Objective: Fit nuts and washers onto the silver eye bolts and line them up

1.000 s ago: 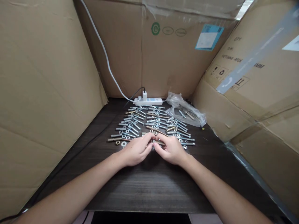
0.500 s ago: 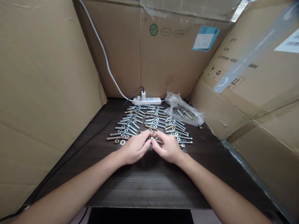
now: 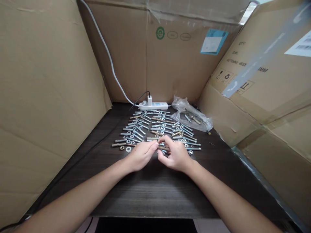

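My left hand (image 3: 141, 156) and my right hand (image 3: 175, 156) meet fingertip to fingertip over the near edge of a spread of metal bolts (image 3: 157, 127). Both hands are closed in a pinch on a small bolt part (image 3: 159, 148) held between them; I cannot make out its exact shape. The bolts lie in rough rows on the dark wooden table (image 3: 150, 191), several with washers and nuts on them. A loose nut and a loose washer (image 3: 128, 149) lie just left of my left hand.
A white power strip (image 3: 153, 105) with a plugged charger sits at the back, its white cable running up the cardboard wall. A clear plastic bag (image 3: 191, 117) holding a few bolts lies at the back right. Cardboard panels (image 3: 43, 84) enclose the table on three sides.
The view shifted slightly. My hands stayed together at the front of the bolt rows, with the fingers turning a little on the small part.
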The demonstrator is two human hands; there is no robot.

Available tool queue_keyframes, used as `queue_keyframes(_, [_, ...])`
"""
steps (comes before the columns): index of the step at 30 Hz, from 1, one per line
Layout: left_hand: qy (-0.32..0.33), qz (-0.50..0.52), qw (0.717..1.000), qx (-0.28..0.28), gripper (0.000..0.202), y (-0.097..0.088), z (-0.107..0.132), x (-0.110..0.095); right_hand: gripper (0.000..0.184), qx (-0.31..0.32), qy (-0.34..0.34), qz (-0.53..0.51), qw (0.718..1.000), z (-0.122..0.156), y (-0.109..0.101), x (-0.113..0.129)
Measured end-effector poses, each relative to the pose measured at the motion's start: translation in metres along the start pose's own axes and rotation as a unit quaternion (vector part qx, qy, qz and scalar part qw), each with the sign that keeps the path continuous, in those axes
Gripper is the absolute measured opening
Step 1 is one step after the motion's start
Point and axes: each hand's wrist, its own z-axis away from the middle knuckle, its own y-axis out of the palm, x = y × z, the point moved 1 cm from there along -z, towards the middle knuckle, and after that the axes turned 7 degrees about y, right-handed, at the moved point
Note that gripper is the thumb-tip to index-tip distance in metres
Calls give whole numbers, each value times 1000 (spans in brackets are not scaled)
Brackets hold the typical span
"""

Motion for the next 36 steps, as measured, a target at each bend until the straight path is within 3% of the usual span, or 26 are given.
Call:
queue_keyframes(3, [-8,-3,1000,-11,37,-1,0,1,22,17,-5,-14,1000,0,2,-1])
queue_keyframes(8, [6,11,996,-88,21,-4,1,-6,18,10,15,-33,999,1,6,-6])
queue_keyframes(12, [25,35,997,-67,16,-5,2,-9,19,-3,24,-51,998,2,7,-8])
queue_keyframes(17, [5,61,997,-48,17,-5,1,-5,19,4,25,-58,998,2,4,-8])
queue_keyframes(28, [-49,230,971,-46,29,-3,-3,-4,21,88,40,-71,993,2,-3,-9])
queue_keyframes(33, [-59,223,972,-34,36,-3,-5,-2,17,97,37,-67,992,1,-4,-10])
queue_keyframes(36, [-41,197,977,-67,23,-5,-4,-4,19,89,33,-59,994,0,-5,-8])
